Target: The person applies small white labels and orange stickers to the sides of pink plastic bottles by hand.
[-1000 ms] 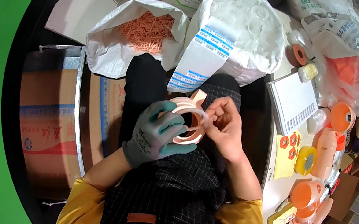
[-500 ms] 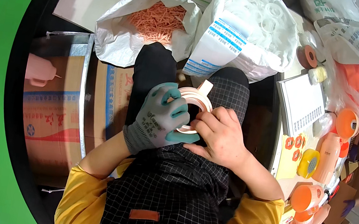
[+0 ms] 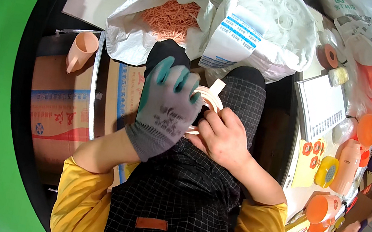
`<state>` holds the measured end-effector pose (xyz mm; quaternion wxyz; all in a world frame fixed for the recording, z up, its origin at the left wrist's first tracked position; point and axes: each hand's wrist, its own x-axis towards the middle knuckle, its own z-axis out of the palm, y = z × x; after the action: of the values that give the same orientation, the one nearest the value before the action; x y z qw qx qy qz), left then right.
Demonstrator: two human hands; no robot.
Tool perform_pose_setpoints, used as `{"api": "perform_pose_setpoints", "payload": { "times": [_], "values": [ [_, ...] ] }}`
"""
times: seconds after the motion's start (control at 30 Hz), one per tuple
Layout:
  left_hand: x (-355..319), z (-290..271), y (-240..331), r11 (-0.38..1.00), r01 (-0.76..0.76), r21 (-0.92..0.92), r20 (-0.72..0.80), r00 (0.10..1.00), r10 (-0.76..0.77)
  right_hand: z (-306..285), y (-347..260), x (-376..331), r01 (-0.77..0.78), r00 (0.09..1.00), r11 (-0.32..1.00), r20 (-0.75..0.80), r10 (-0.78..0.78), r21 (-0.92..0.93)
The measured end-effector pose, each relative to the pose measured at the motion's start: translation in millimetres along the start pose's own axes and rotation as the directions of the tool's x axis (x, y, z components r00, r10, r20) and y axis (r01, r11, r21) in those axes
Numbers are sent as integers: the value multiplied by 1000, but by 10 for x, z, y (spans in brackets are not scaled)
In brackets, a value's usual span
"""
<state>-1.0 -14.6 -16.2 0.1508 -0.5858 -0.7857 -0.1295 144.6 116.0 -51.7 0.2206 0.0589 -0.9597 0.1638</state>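
My left hand [image 3: 166, 108], in a grey glove with teal fingertips, wraps over a pale peach cup [image 3: 208, 101] held above my lap. Its handle tab sticks up toward the white sacks. My bare right hand [image 3: 222, 138] grips the same cup from the right and below, fingers curled at its rim. The cup's inside is mostly hidden by both hands. I wear a black checked apron over yellow sleeves.
An open white sack of thin orange sticks [image 3: 171, 13] and a sack of white rings [image 3: 272, 12] stand ahead. A peach cup [image 3: 81, 49] sits on cardboard boxes [image 3: 61, 110] at left. On the right are a white booklet [image 3: 321, 106], orange cups [image 3: 322, 208] and a yellow part [image 3: 326, 171].
Another person's hand seen at the left half a second ago is gone; a peach cup now stands there. My gloved hand has spread further over the cup I hold.
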Motion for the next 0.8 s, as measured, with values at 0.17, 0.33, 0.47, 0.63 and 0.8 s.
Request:
{"api": "perform_pose_setpoints", "payload": {
  "times": [0.17,0.33,0.47,0.63,0.8],
  "values": [
    [120,55,-123,993,10,-119,230,973,18,3,-8,21,-11,999,1000,-38,12,26],
    [180,-18,-147,985,-68,-161,290,950,113,-32,8,-65,-46,995,997,-82,52,64],
    [248,373,-540,637,122,-761,48,990,-132,-73,-20,-307,-85,987,939,-100,124,333],
    [853,1578,-1134,544,500,-674,360,865,-349,134,378,-313,-440,661,563,-172,731,700],
    [946,1305,-1138,-20,676,-737,671,735,101,469,892,51,-455,418,296,-92,904,840]
  ]
}}
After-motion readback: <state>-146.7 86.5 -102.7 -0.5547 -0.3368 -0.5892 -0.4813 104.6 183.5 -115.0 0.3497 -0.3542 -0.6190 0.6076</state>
